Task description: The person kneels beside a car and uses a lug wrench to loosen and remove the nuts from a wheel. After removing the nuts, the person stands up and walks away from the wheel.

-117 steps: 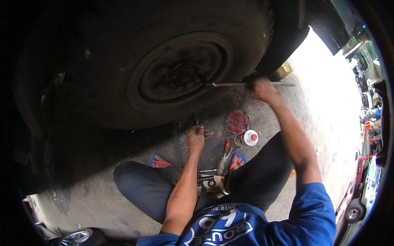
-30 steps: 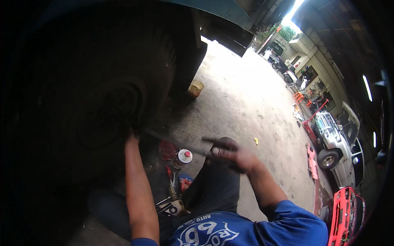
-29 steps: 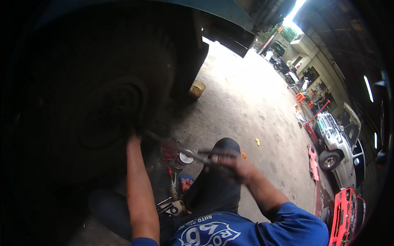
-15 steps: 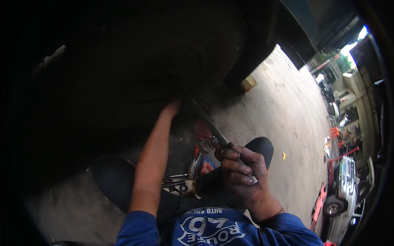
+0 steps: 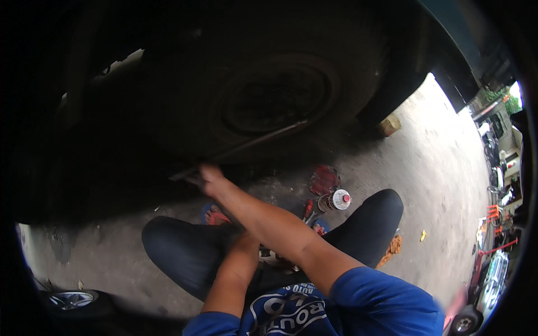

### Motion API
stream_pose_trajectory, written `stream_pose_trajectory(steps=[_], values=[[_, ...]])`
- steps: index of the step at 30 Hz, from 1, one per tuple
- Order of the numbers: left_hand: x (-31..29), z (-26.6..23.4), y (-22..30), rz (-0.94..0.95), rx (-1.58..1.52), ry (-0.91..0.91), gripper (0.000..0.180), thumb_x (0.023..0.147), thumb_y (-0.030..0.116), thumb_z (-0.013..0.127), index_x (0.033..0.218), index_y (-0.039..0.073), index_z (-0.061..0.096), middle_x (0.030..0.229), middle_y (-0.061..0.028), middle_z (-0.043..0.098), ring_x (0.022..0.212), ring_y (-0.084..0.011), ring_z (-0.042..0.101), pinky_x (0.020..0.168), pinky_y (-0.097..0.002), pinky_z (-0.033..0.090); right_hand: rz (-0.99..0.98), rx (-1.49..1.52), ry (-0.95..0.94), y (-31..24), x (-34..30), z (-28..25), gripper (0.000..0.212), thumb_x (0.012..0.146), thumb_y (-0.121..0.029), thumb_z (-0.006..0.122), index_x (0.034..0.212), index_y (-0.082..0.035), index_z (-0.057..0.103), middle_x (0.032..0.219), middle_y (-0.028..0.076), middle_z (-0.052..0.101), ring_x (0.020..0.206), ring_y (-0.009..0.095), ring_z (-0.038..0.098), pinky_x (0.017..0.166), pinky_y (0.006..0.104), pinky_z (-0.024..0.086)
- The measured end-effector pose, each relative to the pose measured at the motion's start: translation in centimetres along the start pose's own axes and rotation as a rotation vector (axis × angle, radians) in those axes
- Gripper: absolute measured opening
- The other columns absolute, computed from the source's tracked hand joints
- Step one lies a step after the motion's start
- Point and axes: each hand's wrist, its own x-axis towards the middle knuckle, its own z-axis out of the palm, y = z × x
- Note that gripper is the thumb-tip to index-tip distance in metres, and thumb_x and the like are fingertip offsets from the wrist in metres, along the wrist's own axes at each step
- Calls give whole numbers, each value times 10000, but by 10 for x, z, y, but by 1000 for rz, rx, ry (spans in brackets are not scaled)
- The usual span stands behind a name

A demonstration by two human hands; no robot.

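Note:
My right hand reaches across my body to the left and is closed on a long metal bar. The bar slants up to the right in front of the dark wheel under a raised vehicle body. Motion blurs the fingers and the bar's near end. My left forearm passes beneath the right one, which hides my left hand. Between my knees, partly covered by my arms, lies a pale case or part.
On the floor ahead are a red item, a container with a red cap and a red-handled tool. A block sits by the vehicle, a brown rag by my right knee. A loose wheel lies at lower left.
My right hand has swung from beside my right knee to the far left with the bar. My left arm has drawn back from the wheel. The view has shifted left.

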Motion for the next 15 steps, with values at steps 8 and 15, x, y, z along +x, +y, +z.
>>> stream_pose_trajectory(steps=[8,15], values=[[45,-42,16,90,468,-85,382,828,219,627,1168,50,667,1305,-194,583,1226,-302,563,998,-423,464,58,-1953,1119,-187,-110,-369,447,824,-391,652,1104,-43,660,1013,194,693,984,340,675,822,427,542],[61,-85,213,659,-1227,282,576,944,432,586,1385,79,474,1407,-38,484,1149,-213,538,916,-387,475,-625,-2368,1131,-416,-253,-285,216,899,-204,594,1026,-45,667,957,275,614,947,455,582,827,520,460]])
